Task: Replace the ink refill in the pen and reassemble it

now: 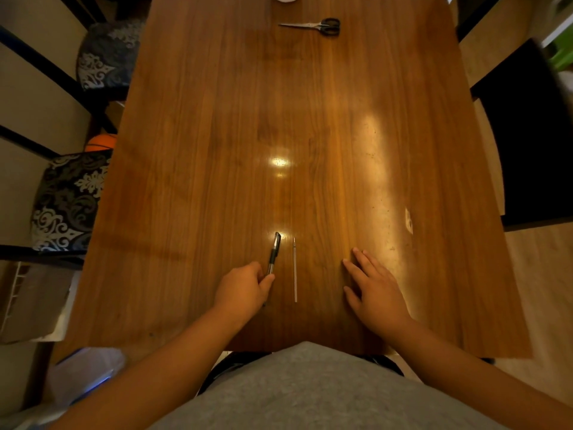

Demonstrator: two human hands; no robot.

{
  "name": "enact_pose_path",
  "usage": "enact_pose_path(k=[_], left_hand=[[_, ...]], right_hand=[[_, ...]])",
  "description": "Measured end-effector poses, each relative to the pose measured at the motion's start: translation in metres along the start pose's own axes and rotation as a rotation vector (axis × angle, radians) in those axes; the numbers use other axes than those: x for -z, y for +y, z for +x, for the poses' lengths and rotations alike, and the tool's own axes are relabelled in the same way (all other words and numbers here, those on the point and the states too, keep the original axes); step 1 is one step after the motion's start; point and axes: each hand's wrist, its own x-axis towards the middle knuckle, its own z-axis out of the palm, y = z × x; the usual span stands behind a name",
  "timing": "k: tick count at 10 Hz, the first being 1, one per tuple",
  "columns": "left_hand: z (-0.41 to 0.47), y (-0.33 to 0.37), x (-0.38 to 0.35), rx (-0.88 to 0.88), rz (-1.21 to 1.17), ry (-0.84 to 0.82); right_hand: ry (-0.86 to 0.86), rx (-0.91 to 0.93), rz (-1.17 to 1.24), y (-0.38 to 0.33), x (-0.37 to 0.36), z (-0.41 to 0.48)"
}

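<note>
Lying on the brown wooden counter (217, 150), near its front edge: black capped pen (274, 253) and, just beside it to the right, thin pale ink refill (295, 271). Curling around the pen's near end, left hand (243, 288). Resting flat with fingers spread, touching nothing else, right hand (373, 290). Sitting far back, black-handled scissors (316, 26).

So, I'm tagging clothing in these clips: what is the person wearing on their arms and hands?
Nothing covers them: both forearms are bare with no sleeves in view, and the left hand and right hand have no gloves. No watch, rings or bracelets are visible on the wrists or fingers. A grey top covers the torso.
</note>
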Motion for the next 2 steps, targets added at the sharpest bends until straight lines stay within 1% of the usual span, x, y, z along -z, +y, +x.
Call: enact_pose_path(k=[1, 2], left_hand=[[-0.014, -0.014, 0.0, 0.041, -0.069, -0.067], [-0.037, -0.037, -0.006, 0.079, -0.136, -0.107]], right_hand=[[0.0, -0.01, 0.002, -0.001, -0.001, 0.0], [-0.017, -0.061, 0.056, -0.005, 0.007, 0.002]])
